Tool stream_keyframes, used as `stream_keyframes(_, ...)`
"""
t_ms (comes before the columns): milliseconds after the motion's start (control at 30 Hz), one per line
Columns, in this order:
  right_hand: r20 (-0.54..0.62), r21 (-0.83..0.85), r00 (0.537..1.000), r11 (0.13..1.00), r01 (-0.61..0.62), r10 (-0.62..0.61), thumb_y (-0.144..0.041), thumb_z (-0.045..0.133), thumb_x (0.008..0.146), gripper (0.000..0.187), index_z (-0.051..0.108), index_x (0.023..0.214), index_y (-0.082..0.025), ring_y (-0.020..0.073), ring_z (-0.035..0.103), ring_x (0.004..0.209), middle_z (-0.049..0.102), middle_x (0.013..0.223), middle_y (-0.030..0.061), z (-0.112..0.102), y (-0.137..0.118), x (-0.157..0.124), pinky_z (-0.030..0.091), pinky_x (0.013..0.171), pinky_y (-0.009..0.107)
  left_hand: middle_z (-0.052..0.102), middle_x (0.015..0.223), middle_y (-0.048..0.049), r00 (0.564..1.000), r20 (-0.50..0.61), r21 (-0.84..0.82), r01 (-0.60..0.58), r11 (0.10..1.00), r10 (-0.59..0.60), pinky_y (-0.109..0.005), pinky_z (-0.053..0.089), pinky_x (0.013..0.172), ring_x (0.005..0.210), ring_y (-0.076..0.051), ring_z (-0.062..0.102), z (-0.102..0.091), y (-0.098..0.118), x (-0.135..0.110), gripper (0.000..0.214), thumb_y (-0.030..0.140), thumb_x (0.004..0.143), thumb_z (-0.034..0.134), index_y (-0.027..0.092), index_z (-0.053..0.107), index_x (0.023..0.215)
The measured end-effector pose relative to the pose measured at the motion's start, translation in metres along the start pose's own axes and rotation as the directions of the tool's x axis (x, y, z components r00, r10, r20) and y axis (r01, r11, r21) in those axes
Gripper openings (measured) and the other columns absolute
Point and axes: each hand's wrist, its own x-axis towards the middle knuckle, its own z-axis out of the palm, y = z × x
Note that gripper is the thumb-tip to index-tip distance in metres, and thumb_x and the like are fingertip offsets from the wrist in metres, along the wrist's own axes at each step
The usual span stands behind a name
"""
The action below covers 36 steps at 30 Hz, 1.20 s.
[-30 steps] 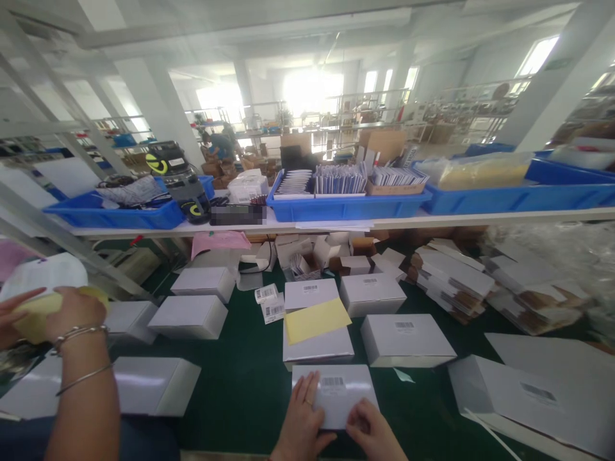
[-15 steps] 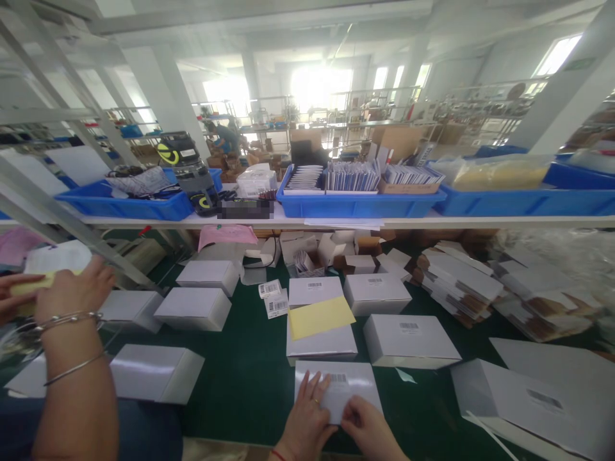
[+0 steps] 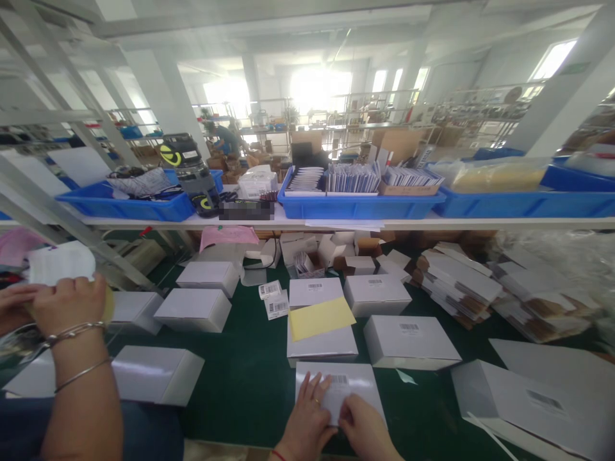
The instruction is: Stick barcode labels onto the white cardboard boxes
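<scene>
A white box (image 3: pixel 358 386) with a barcode label (image 3: pixel 339 379) lies on the green table (image 3: pixel 245 378) right in front of me. My left hand (image 3: pixel 307 419) rests flat on its lid with the fingers spread, just below the label. My right hand (image 3: pixel 362 428) is beside it, fingers curled and pressed onto the lid where the two hands meet; what it pinches is hidden. Just beyond this box, a yellow sheet (image 3: pixel 319 318) lies on another white box (image 3: pixel 321 342).
A co-worker's arm with bangles (image 3: pixel 72 346) is at the left, hands on white and yellow sheets. Several closed white boxes (image 3: pixel 410 339) cover the table, with flat box blanks (image 3: pixel 461 282) stacked at right. Blue trays (image 3: pixel 355 206) line a shelf behind.
My right hand has slid left and closed up against my left hand on the box lid. The co-worker's hands have shifted slightly with their sheets.
</scene>
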Motion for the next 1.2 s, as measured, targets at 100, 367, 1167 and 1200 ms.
stream_keyframes(100, 0.011, -0.008, 1.0, 1.0, 0.006, -0.005, -0.005, 0.054, 0.083, 0.014, 0.062, 0.084, -0.016, 0.023, 0.063, 0.082, 0.069, 0.087, 0.0088, 0.001, -0.003, -0.002, 0.039, 0.072, 0.031, 0.022, 0.166, -0.0057, 1.0, -0.013, 0.019, -0.006, 1.0, 0.006, -0.063, 0.021, 0.124, 0.15, -0.038, 0.025, 0.005, -0.001, 0.0, 0.031, 0.049, 0.088, 0.065, 0.02, 0.077, 0.091)
stream_keyframes(367, -0.015, 0.061, 1.0, 0.998, -0.026, 0.027, -0.004, 0.06, 0.073, 0.026, 0.052, 0.091, -0.021, 0.019, 0.061, 0.076, 0.062, 0.082, 0.0015, 0.002, 0.005, 0.002, 0.043, 0.07, 0.027, 0.019, 0.167, -0.0052, 1.0, -0.019, 0.016, -0.019, 1.0, 0.019, -0.063, 0.02, 0.124, 0.151, -0.038, 0.023, 0.009, -0.005, -0.001, 0.039, 0.054, 0.091, 0.058, 0.02, 0.076, 0.09)
stream_keyframes(1167, 0.113, 0.031, 0.951, 0.958, 0.286, -0.288, -0.005, 0.058, 0.083, 0.017, 0.066, 0.089, -0.018, 0.0201, 0.062, 0.092, 0.066, 0.102, 0.0068, -0.001, -0.004, 0.001, 0.042, 0.078, 0.027, 0.011, 0.169, 0.0018, 0.999, 0.015, -0.064, -0.029, 0.998, 0.03, -0.059, 0.014, 0.126, 0.153, -0.035, 0.016, 0.022, -0.017, 0.0, 0.03, 0.046, 0.096, 0.052, 0.03, 0.072, 0.113)
stream_keyframes(1200, 0.119, 0.034, 0.95, 0.957, 0.288, -0.29, -0.005, 0.059, 0.081, 0.015, 0.065, 0.087, -0.018, 0.0191, 0.061, 0.091, 0.066, 0.1, 0.0061, -0.003, -0.002, 0.0, 0.042, 0.077, 0.026, 0.011, 0.168, 0.0001, 0.999, 0.014, -0.054, -0.031, 0.998, 0.032, -0.059, 0.013, 0.126, 0.152, -0.036, 0.017, 0.021, -0.017, 0.0, 0.031, 0.047, 0.095, 0.054, 0.028, 0.074, 0.108)
